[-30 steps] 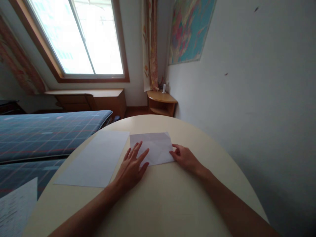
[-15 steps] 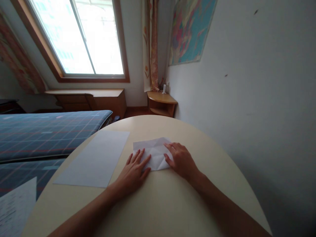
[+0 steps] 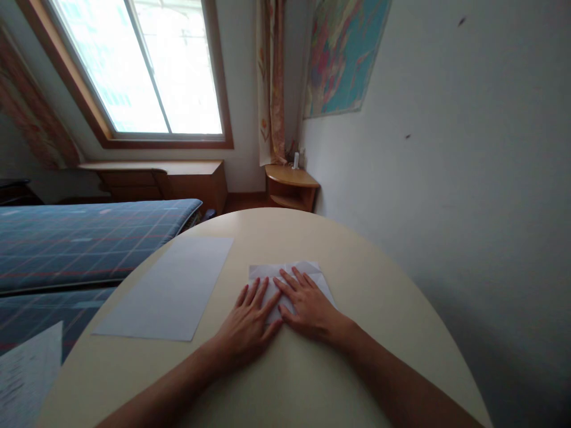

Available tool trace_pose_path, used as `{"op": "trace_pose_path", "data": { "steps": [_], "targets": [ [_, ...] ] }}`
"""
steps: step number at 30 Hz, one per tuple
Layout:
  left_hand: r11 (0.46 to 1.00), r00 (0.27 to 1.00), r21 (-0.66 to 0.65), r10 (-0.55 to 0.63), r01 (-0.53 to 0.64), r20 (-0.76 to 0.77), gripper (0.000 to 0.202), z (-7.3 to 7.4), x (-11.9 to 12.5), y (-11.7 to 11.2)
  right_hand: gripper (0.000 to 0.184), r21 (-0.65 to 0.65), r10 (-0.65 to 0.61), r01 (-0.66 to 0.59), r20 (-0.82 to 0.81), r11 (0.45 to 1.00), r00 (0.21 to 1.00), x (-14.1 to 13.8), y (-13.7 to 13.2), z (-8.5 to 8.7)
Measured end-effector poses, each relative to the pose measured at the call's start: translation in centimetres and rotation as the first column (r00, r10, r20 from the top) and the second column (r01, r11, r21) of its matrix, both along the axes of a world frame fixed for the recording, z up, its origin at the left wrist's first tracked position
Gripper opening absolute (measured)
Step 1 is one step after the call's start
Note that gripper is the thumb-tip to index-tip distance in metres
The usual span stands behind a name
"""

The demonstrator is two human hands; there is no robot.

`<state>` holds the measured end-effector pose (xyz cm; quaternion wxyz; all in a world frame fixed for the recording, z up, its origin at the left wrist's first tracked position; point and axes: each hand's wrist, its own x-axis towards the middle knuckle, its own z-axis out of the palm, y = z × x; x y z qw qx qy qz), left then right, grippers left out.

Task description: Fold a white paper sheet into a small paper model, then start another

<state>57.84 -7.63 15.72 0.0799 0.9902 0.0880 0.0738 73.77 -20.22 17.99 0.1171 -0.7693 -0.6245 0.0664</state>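
A creased, folded sheet of white paper (image 3: pixel 267 271) lies on the round cream table (image 3: pixel 285 380) before me. My left hand (image 3: pixel 250 318) rests flat on its left and near side, fingers spread. On the right part of the paper lies my right hand (image 3: pixel 307 303), palm down with the fingers stretched out toward the far edge. Both hands are open, their thumbs close together near the paper's front edge. Much of the paper's middle is hidden under the fingers.
A flat white sheet (image 3: pixel 169 291) lies on the table's left side. Beyond the left edge are a printed page (image 3: pixel 31 374) and a bed with a blue plaid cover (image 3: pixel 98 244). A white wall (image 3: pixel 468 178) stands to the right. A corner shelf (image 3: pixel 292 176) is behind the table.
The folded paper has moved slightly toward me and to the right. My right hand has come down flat on it and shifted left, closer to my left hand.
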Motion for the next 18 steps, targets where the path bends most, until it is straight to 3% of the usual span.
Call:
{"op": "trace_pose_path", "data": {
  "steps": [13, 18],
  "targets": [
    [1.0, 0.998, 0.015, 0.023, -0.023, -0.052, 0.065, 1.1, 0.0, 0.0, 0.081, -0.06, -0.136, 0.138, 0.043, 0.989, 0.99, 3.0, -0.7, -0.3],
    [0.995, 0.994, 0.035, 0.095, -0.097, 0.063, 0.058, 1.3, 0.2, 0.2, 0.084, -0.035, -0.113, 0.115, 0.057, 0.993, 0.992, 2.4, -1.0, -0.1]
  ]
}}
